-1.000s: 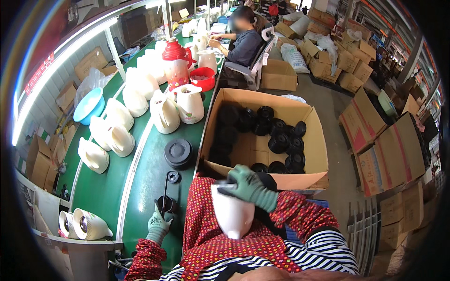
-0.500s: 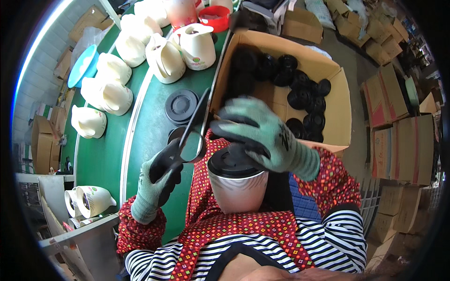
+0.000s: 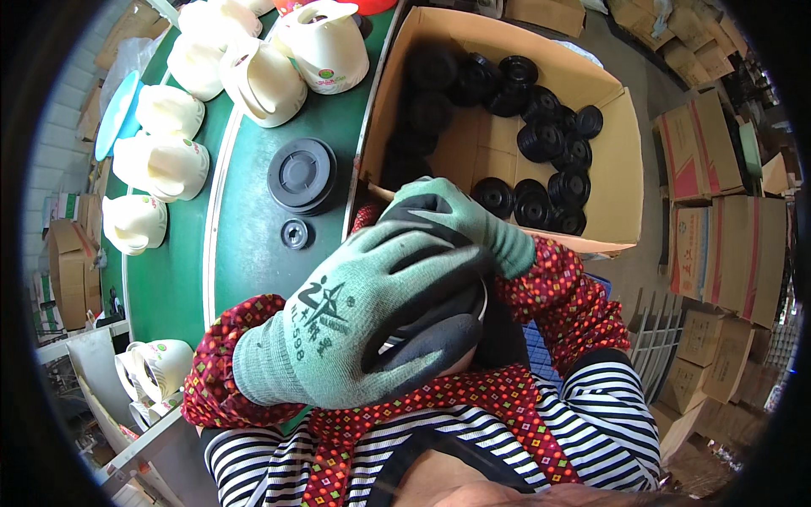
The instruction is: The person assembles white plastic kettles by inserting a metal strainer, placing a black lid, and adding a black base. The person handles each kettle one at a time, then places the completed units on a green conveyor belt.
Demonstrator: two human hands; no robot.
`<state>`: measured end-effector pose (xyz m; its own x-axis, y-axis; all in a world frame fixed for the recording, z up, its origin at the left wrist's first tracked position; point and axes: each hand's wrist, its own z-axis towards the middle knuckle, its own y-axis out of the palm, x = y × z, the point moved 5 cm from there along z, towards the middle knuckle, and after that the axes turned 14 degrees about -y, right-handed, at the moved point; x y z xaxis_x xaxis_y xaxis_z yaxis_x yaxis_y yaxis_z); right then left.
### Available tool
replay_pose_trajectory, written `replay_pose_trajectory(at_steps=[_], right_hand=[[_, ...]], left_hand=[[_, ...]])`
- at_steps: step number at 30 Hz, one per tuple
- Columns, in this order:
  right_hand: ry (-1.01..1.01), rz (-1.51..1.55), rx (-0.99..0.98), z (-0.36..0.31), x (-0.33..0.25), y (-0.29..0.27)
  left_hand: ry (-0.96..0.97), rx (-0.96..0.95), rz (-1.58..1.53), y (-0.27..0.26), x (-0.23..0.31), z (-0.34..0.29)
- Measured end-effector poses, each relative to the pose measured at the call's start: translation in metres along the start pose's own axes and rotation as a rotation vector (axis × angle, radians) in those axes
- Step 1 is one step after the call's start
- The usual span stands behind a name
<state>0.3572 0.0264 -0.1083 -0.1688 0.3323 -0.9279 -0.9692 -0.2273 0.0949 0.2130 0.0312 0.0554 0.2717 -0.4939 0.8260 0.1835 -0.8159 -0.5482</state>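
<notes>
Head view: the gloved left hand (image 3: 372, 313) curls around a pale vessel (image 3: 462, 363) above the lap, covering most of it, so its direction and long axis cannot be told. The right hand (image 3: 448, 211) is partly hidden behind; its grip cannot be told. The green surface (image 3: 182, 283) bears cream jugs (image 3: 263, 80), some cut off; cartons (image 3: 731, 258) crowd the floor.

L glove (image 3: 363, 313) & R glove (image 3: 460, 209) are showing green knit w/ blk-coated fingers; L back is also bearing blk printed marks. Red sleeve covers (image 3: 557, 296) & matching apron (image 3: 473, 404) are displaying multicol. diamonds. Underneath, blk/wht striped top (image 3: 610, 406) is showing, w/ blk neckband (image 3: 422, 443).
</notes>
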Motion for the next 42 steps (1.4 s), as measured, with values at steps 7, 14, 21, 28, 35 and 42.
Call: replay_pose_trajectory(at_steps=[7, 14, 21, 28, 35, 42], right_hand=[[-0.165, -0.693, -0.036, -0.04, -0.044, 0.003], [-0.261, -0.864, -0.028, -0.049, -0.04, 0.002], [0.066, -1.27, -0.282, -0.05, -0.115, 0.037], [0.17, -1.486, -0.617, -0.022, -0.127, 0.074], [-0.165, -1.172, -0.453, -0.009, -0.152, 0.061], [-0.277, -0.338, -0.3, 0.051, -0.043, 0.001]], left_hand=[[-0.181, -0.128, -0.026, 0.011, -0.036, -0.025], [-0.204, 0.055, 0.445, 0.015, 0.006, -0.012], [-0.325, 0.012, 0.118, 0.01, -0.129, 0.011], [0.114, 0.152, 0.207, 0.019, -0.17, 0.045], [-0.047, 0.307, 0.17, 0.015, -0.079, -0.023], [0.047, 0.317, 0.316, 0.028, -0.078, -0.023]])
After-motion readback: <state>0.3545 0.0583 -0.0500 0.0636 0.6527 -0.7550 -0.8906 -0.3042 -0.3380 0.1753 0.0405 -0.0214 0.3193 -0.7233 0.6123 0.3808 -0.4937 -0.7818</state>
